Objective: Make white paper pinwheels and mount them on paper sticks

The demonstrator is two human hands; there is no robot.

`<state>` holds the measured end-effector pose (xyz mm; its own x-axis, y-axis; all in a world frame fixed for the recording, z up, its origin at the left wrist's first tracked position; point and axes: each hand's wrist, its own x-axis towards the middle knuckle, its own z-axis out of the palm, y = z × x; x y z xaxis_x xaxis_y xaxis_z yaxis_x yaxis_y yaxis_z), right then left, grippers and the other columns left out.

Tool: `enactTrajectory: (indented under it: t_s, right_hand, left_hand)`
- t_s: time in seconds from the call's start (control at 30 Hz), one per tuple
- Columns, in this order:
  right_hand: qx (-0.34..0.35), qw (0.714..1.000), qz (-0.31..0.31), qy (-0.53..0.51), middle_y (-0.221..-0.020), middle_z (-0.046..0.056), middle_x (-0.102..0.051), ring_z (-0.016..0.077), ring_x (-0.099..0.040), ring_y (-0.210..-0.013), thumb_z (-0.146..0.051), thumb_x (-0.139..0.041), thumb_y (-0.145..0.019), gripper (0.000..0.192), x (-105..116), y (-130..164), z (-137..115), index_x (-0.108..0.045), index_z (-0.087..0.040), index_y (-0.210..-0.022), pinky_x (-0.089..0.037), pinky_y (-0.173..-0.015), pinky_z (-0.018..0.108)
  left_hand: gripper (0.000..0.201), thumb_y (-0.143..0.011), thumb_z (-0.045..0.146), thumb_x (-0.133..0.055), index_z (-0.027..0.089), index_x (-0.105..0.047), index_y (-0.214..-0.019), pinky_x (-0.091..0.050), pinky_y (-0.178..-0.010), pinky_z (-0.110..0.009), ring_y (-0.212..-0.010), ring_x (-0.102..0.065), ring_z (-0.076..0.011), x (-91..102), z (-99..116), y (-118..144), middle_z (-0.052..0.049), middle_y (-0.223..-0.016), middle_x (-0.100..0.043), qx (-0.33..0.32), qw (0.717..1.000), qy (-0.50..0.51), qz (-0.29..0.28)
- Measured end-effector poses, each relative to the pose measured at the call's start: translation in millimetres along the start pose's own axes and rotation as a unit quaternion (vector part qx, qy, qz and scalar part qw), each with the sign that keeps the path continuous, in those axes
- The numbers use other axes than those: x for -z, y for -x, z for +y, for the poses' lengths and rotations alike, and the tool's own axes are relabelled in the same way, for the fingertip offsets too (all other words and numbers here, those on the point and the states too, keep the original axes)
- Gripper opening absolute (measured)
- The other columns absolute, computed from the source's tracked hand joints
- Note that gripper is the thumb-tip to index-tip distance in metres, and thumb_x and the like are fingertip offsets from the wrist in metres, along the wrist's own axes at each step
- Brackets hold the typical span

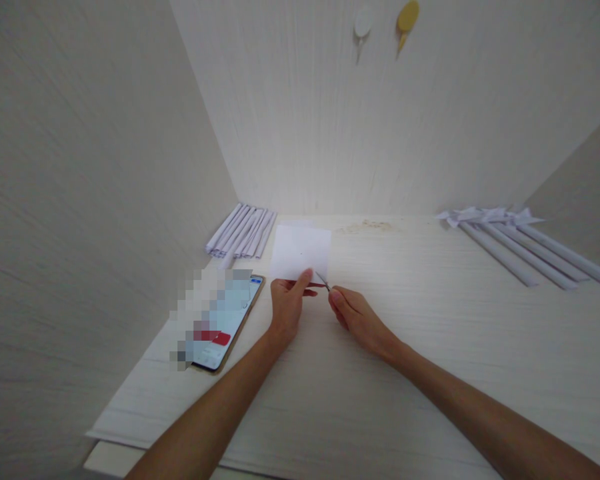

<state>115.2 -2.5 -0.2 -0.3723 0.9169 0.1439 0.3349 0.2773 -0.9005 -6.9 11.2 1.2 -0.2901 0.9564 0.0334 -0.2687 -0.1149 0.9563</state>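
Note:
A white square sheet of paper (301, 250) with a small dark dot near its middle is raised in front of me. My left hand (289, 303) pinches its lower edge, thumb on top and fingers beneath. My right hand (356, 319) is closed round the back end of a slim, pointed metal tool (325, 283). The tool's tip lies at the paper's lower right corner, close to my left thumb. Its handle is hidden in my fingers, so I cannot tell its exact kind.
Left of my left forearm lies a phone (230, 320) with its screen lit, partly pixelated. Rolled paper tubes (245, 230) stand at the back left. Longer paper rolls (520, 250) with folded paper lie at the back right. White (363, 23) and yellow (407, 19) hooks hang on the back wall.

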Motion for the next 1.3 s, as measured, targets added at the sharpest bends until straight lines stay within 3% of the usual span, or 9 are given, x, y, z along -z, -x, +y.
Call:
enactTrajectory:
  t_s: [0.47, 1.3]
  right_hand:
    - [-0.002, 1.000, 0.008, -0.018, -0.047, -0.005, -0.035, 0.0090, -0.031, -0.043, -0.043, -0.026, -0.084, 0.038, -0.5, 0.1, 1.2, -0.033, -0.020, -0.056, -0.025, -0.043, 0.022]
    - [-0.008, 0.998, 0.022, -0.057, -0.047, -0.005, -0.032, 0.0080, -0.029, -0.041, -0.045, -0.025, -0.084, 0.039, -2.4, -1.5, 8.6, -0.034, -0.019, -0.057, -0.023, -0.040, 0.022]
  left_hand:
    - [0.023, -0.063, 0.028, -0.058, 0.009, -0.060, -0.051, -0.044, -0.041, -0.021, -0.047, -0.059, -0.0148, 0.9, -1.3, -0.6, -0.004, -0.047, -0.061, -0.034, 0.999, -0.015, -0.035]
    - [0.016, -0.063, 0.026, -0.058, 0.012, -0.063, -0.056, -0.044, -0.042, -0.020, -0.050, -0.060, -0.0144, -0.3, 0.5, 1.9, -0.003, -0.054, -0.064, -0.024, 0.995, -0.048, -0.078]
